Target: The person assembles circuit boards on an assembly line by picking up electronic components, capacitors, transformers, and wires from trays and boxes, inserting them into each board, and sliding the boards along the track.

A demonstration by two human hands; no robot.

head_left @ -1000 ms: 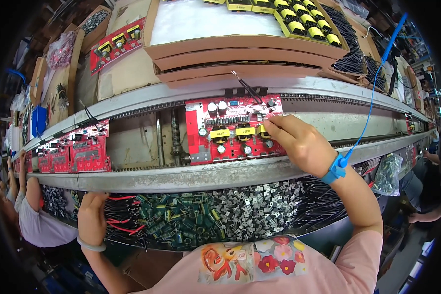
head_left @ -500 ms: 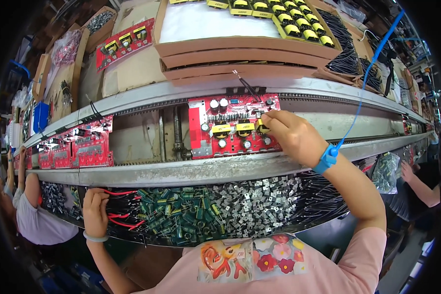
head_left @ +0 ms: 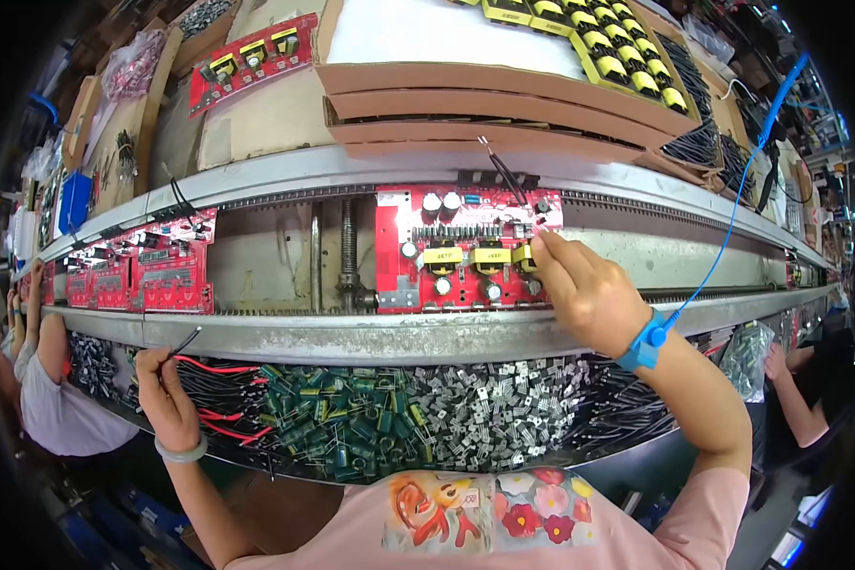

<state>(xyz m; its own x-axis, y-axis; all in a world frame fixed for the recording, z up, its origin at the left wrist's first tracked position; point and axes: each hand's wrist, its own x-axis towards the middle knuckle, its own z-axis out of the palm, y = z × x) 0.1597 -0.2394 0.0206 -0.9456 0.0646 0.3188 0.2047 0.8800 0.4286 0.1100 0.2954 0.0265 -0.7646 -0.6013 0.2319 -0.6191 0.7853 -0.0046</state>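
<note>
A red circuit board (head_left: pixel 394 242) lies on the rail line before me, carrying round capacitors and a row of yellow-and-black transformers. My right hand (head_left: pixel 594 290), with a blue wrist strap (head_left: pixel 646 342), has its fingertips at the rightmost transformer (head_left: pixel 528 257), partly hiding it. In my left hand (head_left: pixel 168 404) a short black wire (head_left: pixel 188 340) is pinched, its tip pointing up over the parts tray. Below that hand lie black and red wires (head_left: pixel 220 391). Green capacitors (head_left: pixel 337 418) and silver-and-black three-legged components (head_left: pixel 494 408) are heaped beside them.
Stacked cardboard trays (head_left: pixel 503 85) with more transformers stand behind the rail. Another populated red board (head_left: pixel 254 62) sits at the far left. Further boards (head_left: pixel 173 275) line the rail leftward. A blue cord (head_left: pixel 731 209) runs from my strap. Co-workers' arms (head_left: pixel 798 404) show at both sides.
My left hand has moved slightly left, and a black wire now shows raised in its fingers. My right hand stays at the rightmost transformer. The whole view has shifted a little.
</note>
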